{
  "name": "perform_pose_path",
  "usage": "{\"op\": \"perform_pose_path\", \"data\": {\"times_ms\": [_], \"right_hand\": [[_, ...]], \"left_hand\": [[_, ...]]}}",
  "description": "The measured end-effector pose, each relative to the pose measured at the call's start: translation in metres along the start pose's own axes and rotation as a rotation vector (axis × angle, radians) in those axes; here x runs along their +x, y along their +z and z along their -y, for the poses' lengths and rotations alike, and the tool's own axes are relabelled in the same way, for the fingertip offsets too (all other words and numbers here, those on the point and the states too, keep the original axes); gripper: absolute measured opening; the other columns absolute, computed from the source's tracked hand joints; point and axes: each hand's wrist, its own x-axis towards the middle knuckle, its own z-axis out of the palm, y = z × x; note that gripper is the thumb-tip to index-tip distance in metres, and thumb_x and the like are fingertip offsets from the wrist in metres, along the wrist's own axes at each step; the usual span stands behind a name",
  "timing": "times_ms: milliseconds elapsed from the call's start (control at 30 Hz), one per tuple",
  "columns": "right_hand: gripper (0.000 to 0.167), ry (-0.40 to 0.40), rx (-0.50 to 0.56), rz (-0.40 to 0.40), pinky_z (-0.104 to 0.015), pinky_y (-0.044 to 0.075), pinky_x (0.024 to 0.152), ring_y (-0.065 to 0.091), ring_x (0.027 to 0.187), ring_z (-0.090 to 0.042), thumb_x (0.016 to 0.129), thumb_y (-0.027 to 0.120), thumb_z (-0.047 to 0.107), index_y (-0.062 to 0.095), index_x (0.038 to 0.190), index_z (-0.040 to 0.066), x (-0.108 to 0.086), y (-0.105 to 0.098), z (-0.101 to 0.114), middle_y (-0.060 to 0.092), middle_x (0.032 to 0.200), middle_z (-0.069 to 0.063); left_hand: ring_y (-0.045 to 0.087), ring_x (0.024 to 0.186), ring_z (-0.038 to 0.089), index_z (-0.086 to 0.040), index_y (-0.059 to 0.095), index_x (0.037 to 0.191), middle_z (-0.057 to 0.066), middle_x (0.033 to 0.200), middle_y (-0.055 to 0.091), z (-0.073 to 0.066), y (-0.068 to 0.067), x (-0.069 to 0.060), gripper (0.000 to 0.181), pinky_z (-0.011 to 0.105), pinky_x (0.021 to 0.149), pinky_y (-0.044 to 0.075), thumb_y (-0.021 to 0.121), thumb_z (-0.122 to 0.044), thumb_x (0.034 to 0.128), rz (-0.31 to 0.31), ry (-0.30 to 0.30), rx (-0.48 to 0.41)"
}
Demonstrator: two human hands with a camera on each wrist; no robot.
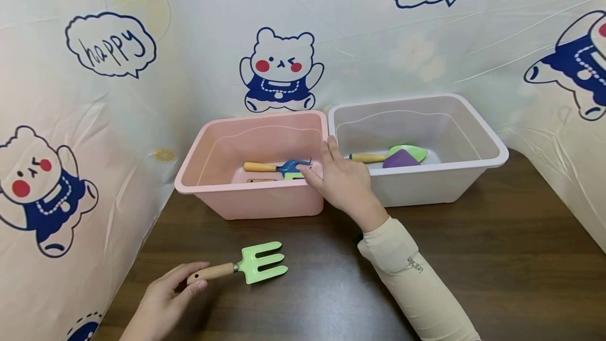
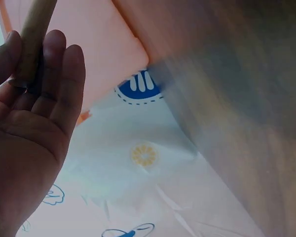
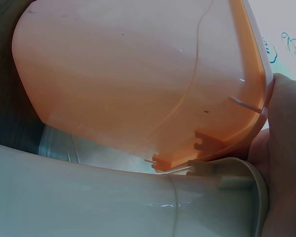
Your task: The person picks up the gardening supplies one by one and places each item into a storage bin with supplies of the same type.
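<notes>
A small garden hand fork with green tines and a wooden handle is held at the handle's end by my left hand, over the table's front left. In the left wrist view the thumb and fingers pinch the wooden handle. My right hand lies at the front corner where the pink bin meets the grey bin, its fingers extended over the adjoining rims. In the right wrist view the palm is beside both rims; its fingertips are hidden there.
Inside the pink bin lie a blue rake-like tool with a wooden handle and partly hidden green and wooden pieces. The grey bin holds a green-bladed trowel and a purple piece. A patterned cloth hangs behind the brown table.
</notes>
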Motion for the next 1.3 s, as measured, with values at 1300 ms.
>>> {"op": "perform_pose_path", "data": {"times_ms": [1300], "right_hand": [[0.093, 0.001, -0.002, 0.006, -0.032, 0.039, 0.046, 0.049, 0.05, -0.02, 0.097, 0.029, 0.074, 0.026, 0.159, 0.006, 0.0, 0.0, 0.0, 0.025, 0.164, -0.013]], "left_hand": [[0.064, 0.063, 0.015, 0.004, 0.067, 0.118, 0.004, 0.073, 0.065, -0.006, -0.011, 0.032, 0.038, 0.022, 0.058, 0.05, 0.063, 0.023, 0.0852, -0.071, 0.072, -0.343]]}}
